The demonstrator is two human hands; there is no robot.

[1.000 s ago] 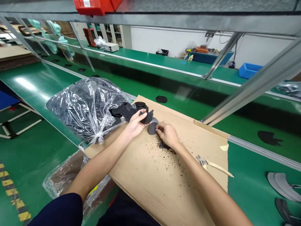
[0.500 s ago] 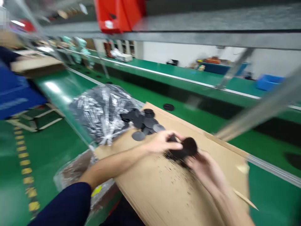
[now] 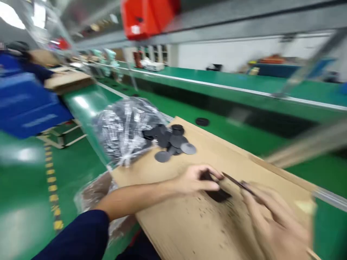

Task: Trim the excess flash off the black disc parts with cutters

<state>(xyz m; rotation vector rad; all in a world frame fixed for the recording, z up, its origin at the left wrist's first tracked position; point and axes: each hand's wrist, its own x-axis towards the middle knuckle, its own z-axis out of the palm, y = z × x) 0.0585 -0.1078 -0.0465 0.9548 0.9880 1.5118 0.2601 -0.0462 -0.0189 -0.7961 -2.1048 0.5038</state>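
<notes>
My left hand (image 3: 193,179) is closed around a black piece (image 3: 218,195), with thumb and fingers on it, low over the brown cardboard (image 3: 168,213). Part of the piece is hidden by the fingers. To its right, my right hand (image 3: 273,216) grips a thin dark piece (image 3: 235,181) that points up and left; blur hides whether it is a disc seen edge-on or a tool. Small black crumbs (image 3: 202,211) lie scattered below the hands. Several black discs (image 3: 177,141) are heaped farther back on the cardboard, two greyer ones at the near side.
A shiny plastic bag (image 3: 121,126) of dark contents adjoins the discs. One black ring-like piece (image 3: 202,121) lies on the green bench behind. Overhead runs a metal shelf with a red bin (image 3: 141,21). Blue crates (image 3: 32,104) and a co-worker's sleeve (image 3: 38,70) are at left.
My right hand has drawn away from the left, to the right and down. The round disc face between the hands no longer shows; a thin dark piece is in the right hand. The view shifted.
</notes>
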